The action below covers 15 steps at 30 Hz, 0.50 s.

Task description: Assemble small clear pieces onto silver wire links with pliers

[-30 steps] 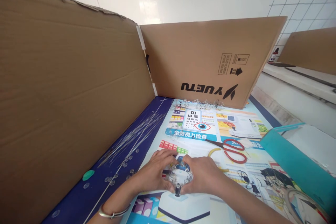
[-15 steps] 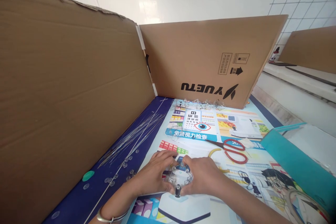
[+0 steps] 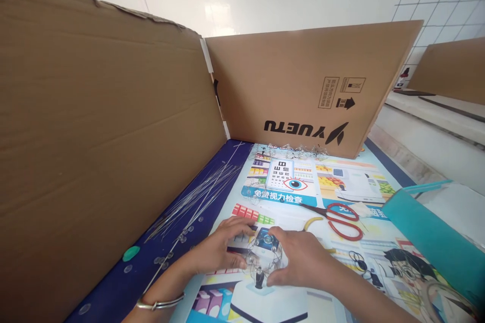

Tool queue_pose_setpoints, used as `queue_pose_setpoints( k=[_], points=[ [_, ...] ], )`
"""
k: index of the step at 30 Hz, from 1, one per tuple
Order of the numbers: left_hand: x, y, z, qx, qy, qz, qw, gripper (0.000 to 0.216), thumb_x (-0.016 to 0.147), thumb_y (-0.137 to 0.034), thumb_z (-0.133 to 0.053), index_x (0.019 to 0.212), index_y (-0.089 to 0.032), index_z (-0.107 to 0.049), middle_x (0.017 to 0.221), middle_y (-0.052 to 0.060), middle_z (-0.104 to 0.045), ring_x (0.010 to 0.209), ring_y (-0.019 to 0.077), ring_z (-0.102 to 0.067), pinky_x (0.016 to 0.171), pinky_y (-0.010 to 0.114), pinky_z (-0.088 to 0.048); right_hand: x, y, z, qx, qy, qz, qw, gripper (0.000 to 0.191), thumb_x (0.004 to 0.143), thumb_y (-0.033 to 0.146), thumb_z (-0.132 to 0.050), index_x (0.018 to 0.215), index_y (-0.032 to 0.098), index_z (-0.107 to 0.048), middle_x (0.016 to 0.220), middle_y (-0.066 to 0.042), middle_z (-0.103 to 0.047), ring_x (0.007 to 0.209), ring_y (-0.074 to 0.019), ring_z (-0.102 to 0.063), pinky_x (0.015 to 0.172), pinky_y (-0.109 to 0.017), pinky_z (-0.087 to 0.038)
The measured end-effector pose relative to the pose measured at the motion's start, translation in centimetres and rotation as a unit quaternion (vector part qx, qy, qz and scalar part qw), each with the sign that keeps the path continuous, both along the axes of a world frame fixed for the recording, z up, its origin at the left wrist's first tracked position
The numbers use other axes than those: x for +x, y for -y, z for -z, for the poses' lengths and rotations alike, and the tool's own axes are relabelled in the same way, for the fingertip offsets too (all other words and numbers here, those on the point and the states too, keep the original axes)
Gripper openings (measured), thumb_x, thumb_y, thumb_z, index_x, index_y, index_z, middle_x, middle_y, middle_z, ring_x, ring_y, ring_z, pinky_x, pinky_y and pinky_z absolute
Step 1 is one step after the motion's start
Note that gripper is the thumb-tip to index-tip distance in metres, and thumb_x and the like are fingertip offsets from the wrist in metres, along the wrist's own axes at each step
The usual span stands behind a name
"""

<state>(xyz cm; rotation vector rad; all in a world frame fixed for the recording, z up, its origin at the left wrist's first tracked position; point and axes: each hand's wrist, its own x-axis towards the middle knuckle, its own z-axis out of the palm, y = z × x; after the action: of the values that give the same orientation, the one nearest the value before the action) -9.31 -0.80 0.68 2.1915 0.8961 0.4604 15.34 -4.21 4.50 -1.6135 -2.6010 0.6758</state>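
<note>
My left hand (image 3: 217, 250) and my right hand (image 3: 301, 260) close from either side on a small ring of clear beads on wire (image 3: 264, 258), held low over the printed mat (image 3: 341, 186). Fingers of both hands pinch the beadwork; a dark bead sits at its near edge. A metal bangle (image 3: 159, 304) circles my left wrist. Thin silver wires (image 3: 197, 199) lie in a bundle to the left, with loose clear beads (image 3: 170, 252) scattered beside them.
Red-handled scissors (image 3: 341, 214) lie right of my hands, with a yellow-handled tool's grip showing beside them. Cardboard walls (image 3: 106, 126) stand on the left and at the back. A teal box (image 3: 424, 234) sits at right. More beadwork pieces (image 3: 291, 150) line the back wall. A green disc (image 3: 131, 253) rests on the blue surface.
The view has shifted slightly. Both hands stay on the beadwork; my right hand's fingers have shifted on it, and the ring shows more openly between the hands.
</note>
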Motion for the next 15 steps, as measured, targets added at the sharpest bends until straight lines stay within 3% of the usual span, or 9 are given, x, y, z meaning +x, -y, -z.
queue_pose_setpoints(
  k=[6,15],
  points=[
    [-0.1,0.1,-0.3,-0.009,0.011,-0.01,1.0,0.041,0.068,-0.047,-0.069,0.1,-0.024,-0.058,0.126,0.006,-0.046,0.123,0.0266,-0.034,0.104,0.044,-0.028,0.4,0.1,0.3,0.009,-0.004,0.013,1.0,0.051,0.064,0.053,-0.059,0.104,0.024,-0.046,0.086,-0.002,-0.062,0.073,-0.0221,-0.057,0.056,-0.027,-0.033],
    [0.8,0.4,-0.3,0.023,-0.019,-0.023,0.999,0.037,0.063,-0.043,-0.073,0.089,-0.022,-0.058,0.125,0.006,-0.046,0.121,0.0277,-0.033,0.101,0.045,-0.03,0.2,0.1,1.4,0.043,0.002,0.013,0.999,0.048,0.066,0.053,-0.057,0.104,0.024,-0.047,0.089,-0.004,-0.063,0.079,-0.0248,-0.058,0.062,-0.03,-0.035]
  ],
)
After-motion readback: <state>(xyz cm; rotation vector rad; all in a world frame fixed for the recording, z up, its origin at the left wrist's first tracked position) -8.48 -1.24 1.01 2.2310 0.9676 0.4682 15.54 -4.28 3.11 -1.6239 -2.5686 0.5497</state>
